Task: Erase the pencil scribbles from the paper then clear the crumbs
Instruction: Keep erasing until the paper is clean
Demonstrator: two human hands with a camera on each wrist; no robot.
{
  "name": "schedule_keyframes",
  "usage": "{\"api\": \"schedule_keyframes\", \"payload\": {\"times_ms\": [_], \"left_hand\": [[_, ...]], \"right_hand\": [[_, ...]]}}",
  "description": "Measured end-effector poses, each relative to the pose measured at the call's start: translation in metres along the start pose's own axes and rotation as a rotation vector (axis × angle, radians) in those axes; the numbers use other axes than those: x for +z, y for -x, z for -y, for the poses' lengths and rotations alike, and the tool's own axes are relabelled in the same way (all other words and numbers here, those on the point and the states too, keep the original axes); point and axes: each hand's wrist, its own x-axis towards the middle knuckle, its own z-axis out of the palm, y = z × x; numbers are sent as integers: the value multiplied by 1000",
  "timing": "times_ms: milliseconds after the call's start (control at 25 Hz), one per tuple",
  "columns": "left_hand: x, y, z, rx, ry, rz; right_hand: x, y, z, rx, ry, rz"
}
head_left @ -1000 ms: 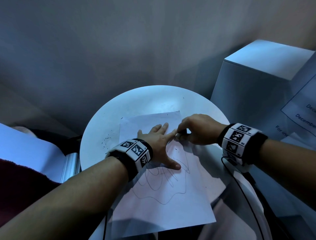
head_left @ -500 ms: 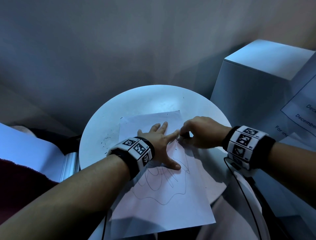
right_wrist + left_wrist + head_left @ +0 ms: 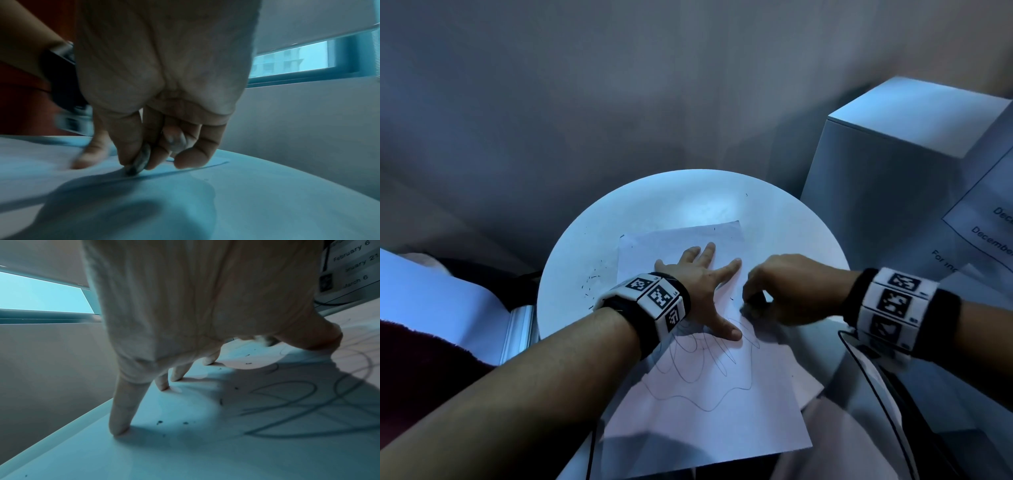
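**Eraser on the paper, left hand bracing the sheet**

Your right hand [image 3: 792, 291] has its fingers curled, pinching a small grey eraser [image 3: 139, 160] between thumb and fingertips, its lower end touching the paper [image 3: 709, 411]. Your left hand [image 3: 702, 281] lies flat at 9 o'clock of it, fingers straight and spread, tips pressing the sheet. Pencil scribbles [image 3: 698, 373] loop at 6 o'clock of both hands. Dark crumbs [image 3: 592, 282] dot the round white table [image 3: 688, 198] at 9 o'clock of the paper; more lie under your left palm.
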Motion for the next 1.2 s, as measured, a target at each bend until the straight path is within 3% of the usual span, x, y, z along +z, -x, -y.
{"api": "schedule_keyframes", "payload": {"times_ms": [80,200,280,480,640,840,1040,1200], "left_hand": [[0,0,1,0,0,0],[0,0,1,7,5,-12],[0,0,1,8,2,-11],[-1,0,1,3,-11,-3],[3,-1,2,23,-7,-19],[2,-1,2,10,-9,3],[6,4,2,8,-6,-30],[10,21,-15,8,-63,-187]], "right_hand": [[-5,-1,2,11,-7,42],[-19,-24,-12,103,-30,-77],[-14,-25,-12,84,-32,-117],[-6,-7,3,24,-44,17],[-12,-24,-8,114,-53,-125],[-10,-9,0,69,-92,98],[-24,-48,-18,400,-764,-92],[-18,-65,-16,431,-706,-44]]}}
